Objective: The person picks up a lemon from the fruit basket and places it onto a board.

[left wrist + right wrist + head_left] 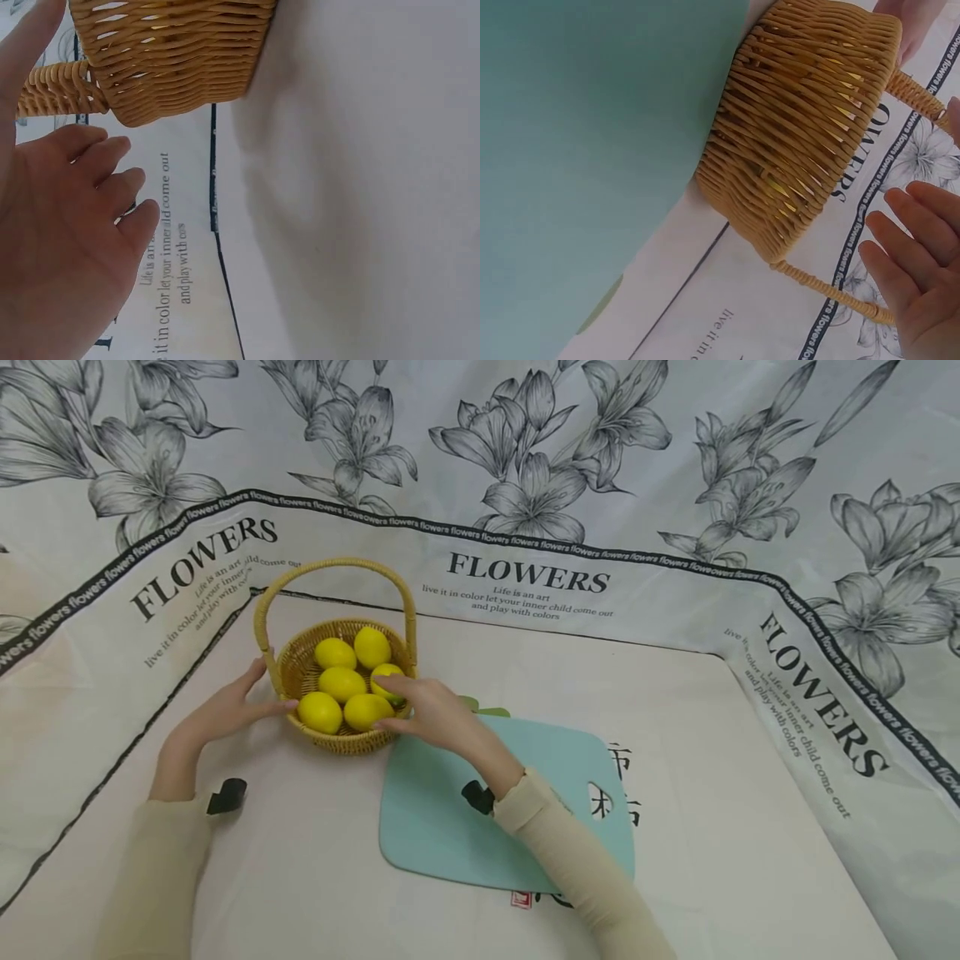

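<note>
In the head view, left of centre, a wicker basket [352, 745] with an upright handle [337, 562] stands on the white desk [300, 877], holding six yellow lemons [342, 684]. Your left hand [221, 714] is at the basket's left side, thumb by the rim, fingers loosely extended. Your right hand [438, 714] comes over the right rim, fingers outstretched across the rightmost lemon; whether they touch it is unclear. Lower centre, a pale blue board [450, 827] lies under your right forearm.

Head view high, facing forward-down; wrist views close, sharing basket [787, 120]
</note>
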